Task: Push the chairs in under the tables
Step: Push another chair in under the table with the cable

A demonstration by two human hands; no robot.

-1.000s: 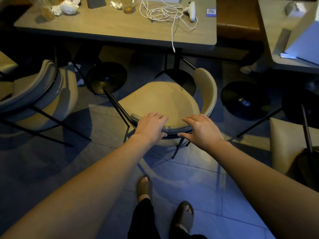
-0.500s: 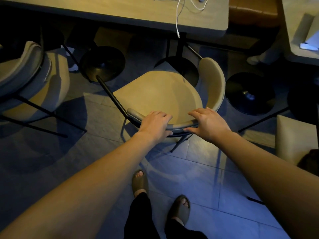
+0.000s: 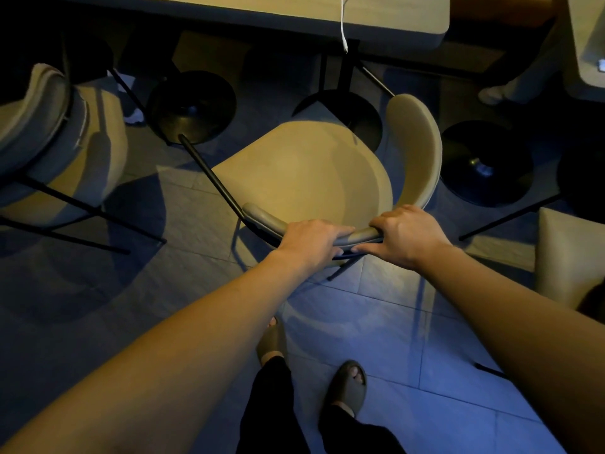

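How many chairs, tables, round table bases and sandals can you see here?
Chairs: 3, the middle chair, the left chair, the right chair
Tables: 2, the long table, the corner table
Round table bases: 3
Sandals: 2
Total: 10

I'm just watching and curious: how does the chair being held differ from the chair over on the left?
The held chair has both the left hand and the right hand gripping its curved backrest; the left chair is untouched. The held chair shows its whole seat, well lit; the left chair is cut off by the picture's edge and partly in shadow. Both are beige padded chairs with thin dark legs, and neither is tucked under the table.
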